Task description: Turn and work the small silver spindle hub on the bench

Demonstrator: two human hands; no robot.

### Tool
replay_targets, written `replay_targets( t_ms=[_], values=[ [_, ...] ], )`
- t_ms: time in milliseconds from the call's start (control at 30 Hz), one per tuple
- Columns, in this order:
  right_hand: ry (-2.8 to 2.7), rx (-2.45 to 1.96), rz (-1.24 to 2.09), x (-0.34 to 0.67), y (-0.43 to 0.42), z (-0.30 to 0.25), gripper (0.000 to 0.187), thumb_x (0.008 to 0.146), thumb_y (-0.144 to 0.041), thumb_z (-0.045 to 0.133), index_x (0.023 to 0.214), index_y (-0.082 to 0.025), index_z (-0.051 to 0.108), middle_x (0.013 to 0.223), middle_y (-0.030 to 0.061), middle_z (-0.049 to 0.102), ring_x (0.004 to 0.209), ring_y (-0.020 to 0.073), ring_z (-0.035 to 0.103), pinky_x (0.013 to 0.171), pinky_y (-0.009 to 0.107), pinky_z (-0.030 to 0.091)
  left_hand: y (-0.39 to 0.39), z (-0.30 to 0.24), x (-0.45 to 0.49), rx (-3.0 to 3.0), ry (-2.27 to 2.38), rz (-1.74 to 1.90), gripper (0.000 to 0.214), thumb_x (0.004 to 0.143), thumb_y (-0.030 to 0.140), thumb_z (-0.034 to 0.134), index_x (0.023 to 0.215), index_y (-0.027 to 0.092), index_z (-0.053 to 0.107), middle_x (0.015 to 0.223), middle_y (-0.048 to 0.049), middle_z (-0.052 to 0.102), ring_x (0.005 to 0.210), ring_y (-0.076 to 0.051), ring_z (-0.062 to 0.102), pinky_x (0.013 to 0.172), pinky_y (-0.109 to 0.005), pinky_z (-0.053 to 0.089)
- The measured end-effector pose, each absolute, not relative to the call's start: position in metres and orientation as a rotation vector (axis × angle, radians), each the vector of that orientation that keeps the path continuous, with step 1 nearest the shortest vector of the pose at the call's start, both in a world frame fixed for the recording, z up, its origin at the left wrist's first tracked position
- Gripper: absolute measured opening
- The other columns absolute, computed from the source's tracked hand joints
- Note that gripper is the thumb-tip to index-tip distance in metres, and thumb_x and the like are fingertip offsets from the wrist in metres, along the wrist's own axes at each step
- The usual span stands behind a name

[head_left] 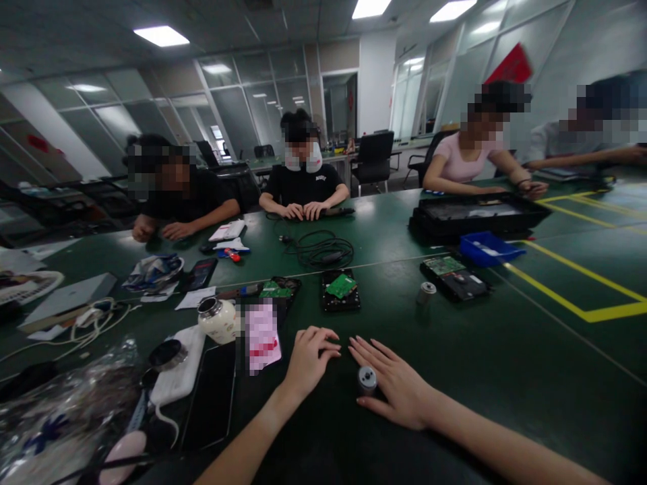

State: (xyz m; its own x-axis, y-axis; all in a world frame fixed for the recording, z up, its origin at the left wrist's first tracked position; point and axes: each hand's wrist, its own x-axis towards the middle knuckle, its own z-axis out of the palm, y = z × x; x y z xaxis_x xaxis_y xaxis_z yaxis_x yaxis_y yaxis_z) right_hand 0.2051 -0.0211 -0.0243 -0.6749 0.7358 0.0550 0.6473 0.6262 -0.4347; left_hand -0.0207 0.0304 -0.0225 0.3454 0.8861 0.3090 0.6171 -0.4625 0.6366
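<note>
A small silver metal cylinder, which looks like a small motor, stands upright on the green table in front of me. My right hand lies flat beside it, fingers stretched out, with the cylinder in the gap between thumb and index finger. Whether skin touches it I cannot tell. To the left, my left hand rests with loosely bent fingers apart and nothing in them. Beyond both hands lies a black hard drive with a green circuit board on top. A second metal cylinder stands farther right.
On my left are a phone, a pink card, a cream bottle and clear plastic wrapping. Farther off are another drive, a blue tray, a coiled cable and a black case. Several people sit across.
</note>
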Motion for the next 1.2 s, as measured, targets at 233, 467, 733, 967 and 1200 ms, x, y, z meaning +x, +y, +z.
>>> replay_targets(
  t_ms=[233,467,733,967,1200],
  values=[
    [-2.632,-1.157,0.537,0.204,-0.022,-0.029,0.081,0.094,-0.057,0.041,0.152,-0.01,0.01,0.158,0.0151,0.007,0.147,0.0275,0.008,0.12,0.045,0.015,0.026,-0.007,-0.017,2.215,1.273,0.981,0.011,0.081,0.013,0.072,0.087,0.022,0.069,0.088,0.0003,0.074,0.09,-0.022,0.063,0.083,-0.037,0.039],
    [-2.631,-1.132,0.462,0.205,-0.022,-0.032,0.076,0.094,-0.055,0.045,0.152,-0.013,0.019,0.158,0.0141,0.011,0.146,0.0288,0.011,0.119,0.047,0.018,-0.009,0.023,0.002,2.281,0.986,1.097,0.012,0.08,0.012,0.075,0.084,0.022,0.071,0.086,0.0012,0.073,0.088,-0.019,0.063,0.085,-0.034,0.042],
    [-2.659,-1.094,0.38,0.206,-0.021,-0.029,0.073,0.095,-0.054,0.042,0.152,-0.017,0.017,0.159,0.01,0.013,0.146,0.0271,0.014,0.119,0.047,0.019,-0.015,0.018,0.009,2.307,0.854,1.099,0.014,0.08,0.009,0.074,0.085,0.021,0.068,0.086,0.0003,0.074,0.086,-0.02,0.064,0.082,-0.035,0.042],
    [-2.552,-1.273,0.076,0.201,-0.028,-0.037,0.088,0.091,-0.063,0.041,0.153,-0.009,0.011,0.159,0.0159,0.007,0.146,0.0318,0.013,0.119,0.051,0.013,-0.016,0.016,0.009,2.26,0.849,1.086,0.012,0.08,0.012,0.074,0.086,0.019,0.067,0.089,-0.0008,0.073,0.084,-0.019,0.065,0.082,-0.033,0.043],
    [-2.519,-1.398,0.055,0.201,-0.031,-0.05,0.085,0.091,-0.065,0.039,0.149,-0.005,0.026,0.156,0.0197,0.018,0.144,0.0339,0.019,0.115,0.05,0.027,-0.019,0.016,0.011,2.215,0.909,1.101,0.011,0.079,0.012,0.075,0.08,0.019,0.066,0.083,-0.0003,0.072,0.08,-0.018,0.064,0.079,-0.033,0.044]
  ],
)
